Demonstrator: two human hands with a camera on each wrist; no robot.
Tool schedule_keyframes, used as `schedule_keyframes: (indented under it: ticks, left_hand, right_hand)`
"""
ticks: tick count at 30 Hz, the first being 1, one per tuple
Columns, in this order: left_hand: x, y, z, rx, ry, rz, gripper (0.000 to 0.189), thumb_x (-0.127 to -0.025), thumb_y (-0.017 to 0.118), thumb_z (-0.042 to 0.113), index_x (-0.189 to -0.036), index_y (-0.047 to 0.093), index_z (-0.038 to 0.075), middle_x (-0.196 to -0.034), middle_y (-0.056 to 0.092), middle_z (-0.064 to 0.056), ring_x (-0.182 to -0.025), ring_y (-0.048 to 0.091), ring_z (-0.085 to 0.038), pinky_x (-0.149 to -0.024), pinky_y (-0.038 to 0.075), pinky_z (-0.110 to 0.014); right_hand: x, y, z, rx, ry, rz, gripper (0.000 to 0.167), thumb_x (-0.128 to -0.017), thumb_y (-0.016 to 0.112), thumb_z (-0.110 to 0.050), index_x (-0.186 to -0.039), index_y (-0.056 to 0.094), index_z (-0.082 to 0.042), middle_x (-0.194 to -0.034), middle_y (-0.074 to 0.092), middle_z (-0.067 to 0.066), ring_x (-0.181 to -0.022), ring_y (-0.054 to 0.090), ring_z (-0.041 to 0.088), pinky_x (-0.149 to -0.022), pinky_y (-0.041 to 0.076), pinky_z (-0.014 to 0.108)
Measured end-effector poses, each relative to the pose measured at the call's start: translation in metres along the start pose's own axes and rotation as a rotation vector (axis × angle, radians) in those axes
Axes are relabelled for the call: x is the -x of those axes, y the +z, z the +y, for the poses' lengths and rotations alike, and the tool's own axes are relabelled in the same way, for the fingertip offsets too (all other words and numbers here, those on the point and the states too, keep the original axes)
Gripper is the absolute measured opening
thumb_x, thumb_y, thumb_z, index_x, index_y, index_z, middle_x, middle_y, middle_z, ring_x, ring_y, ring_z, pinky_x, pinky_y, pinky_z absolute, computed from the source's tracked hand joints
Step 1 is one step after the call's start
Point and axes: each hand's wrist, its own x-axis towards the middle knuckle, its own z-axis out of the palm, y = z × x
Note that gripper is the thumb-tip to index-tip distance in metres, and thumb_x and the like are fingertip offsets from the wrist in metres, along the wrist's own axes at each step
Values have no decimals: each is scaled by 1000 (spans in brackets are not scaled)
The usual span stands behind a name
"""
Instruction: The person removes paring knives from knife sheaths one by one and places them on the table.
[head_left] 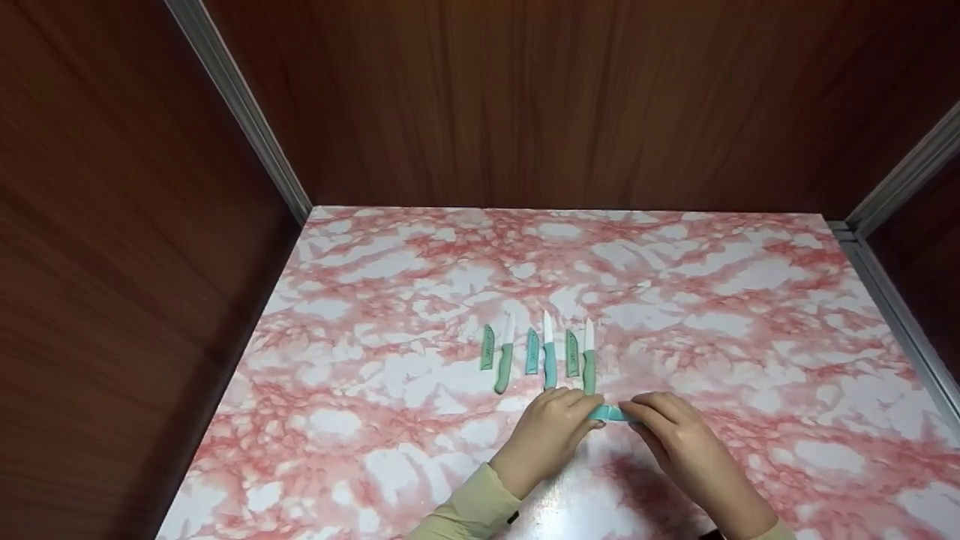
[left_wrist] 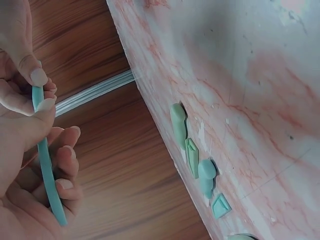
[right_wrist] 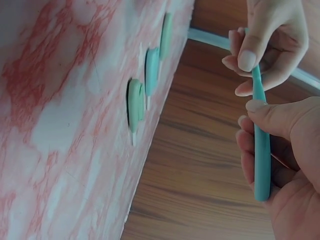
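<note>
Just above the table's near side, both hands hold a turquoise paring knife with its sheath on. My left hand [head_left: 551, 420] pinches the sheath [left_wrist: 50, 185] between thumb and fingers. The handle [right_wrist: 262, 160] is gripped by my right hand [head_left: 679, 435], thumb on top. No bare blade shows between the hands. Beyond them lie three unsheathed knives in a row, points away from me: a green knife [head_left: 505, 367], a blue knife [head_left: 549, 364] and another green knife [head_left: 589, 367]. To the left of each lies its matching sheath: green sheath [head_left: 487, 346], blue sheath [head_left: 532, 351], second green sheath [head_left: 572, 352].
The red-and-white marbled table [head_left: 712, 300] spreads on all sides of the knives. Dark wood-grain panels stand around it: a back panel [head_left: 525, 105] and a left panel [head_left: 112, 225], with a metal strip [head_left: 240, 105] at their corner.
</note>
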Motion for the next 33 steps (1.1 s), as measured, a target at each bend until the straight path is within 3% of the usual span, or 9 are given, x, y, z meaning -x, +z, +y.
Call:
schedule_keyframes:
  ticks: [9, 17, 24, 28, 33]
  left_hand:
    - [1, 1, -1, -16, 13, -5, 26, -91, 64, 27, -110, 67, 10, -100, 66, 4, -90, 62, -7, -84, 45, -16]
    - [3, 2, -2, -11, 1, -17, 28, -93, 61, 30, -113, 67, 11, -98, 65, 4, -88, 61, -7, -84, 45, -17]
    - [3, 1, -2, -8, -5, -24, 28, -92, 62, 30, -114, 66, 12, -99, 64, 4, -90, 61, -7, -84, 45, -17]
    - [3, 0, -2, -15, -7, -27, 29, -93, 61, 30, -114, 66, 12, -98, 64, 4, -90, 61, -8, -85, 45, -18]
    - [2, 0, -2, -25, -2, -28, 29, -93, 61, 30, -115, 67, 12, -96, 62, 4, -88, 60, -7, -84, 46, -18]
  right_hand:
    - [0, 0, 1, -27, -20, 3, 24, -83, 68, -5, -107, 70, -5, -102, 62, 0, -90, 59, 15, -79, 46, 23]
    - [1, 0, 2, -22, -11, -5, 32, -75, 73, 2, -106, 70, -4, -102, 62, 0, -90, 59, 15, -79, 46, 21]
    - [0, 1, 2, -30, -20, 1, 20, -86, 66, -8, -105, 70, -4, -101, 62, 0, -89, 59, 15, -78, 47, 20]
    - [0, 0, 3, -38, -21, 2, 19, -86, 66, -8, -105, 70, -4, -101, 62, 0, -89, 59, 14, -78, 47, 19]
    - [-1, 0, 3, -39, -19, 1, 24, -98, 54, -22, -105, 70, -5, -102, 62, -1, -89, 59, 14, -78, 47, 20]
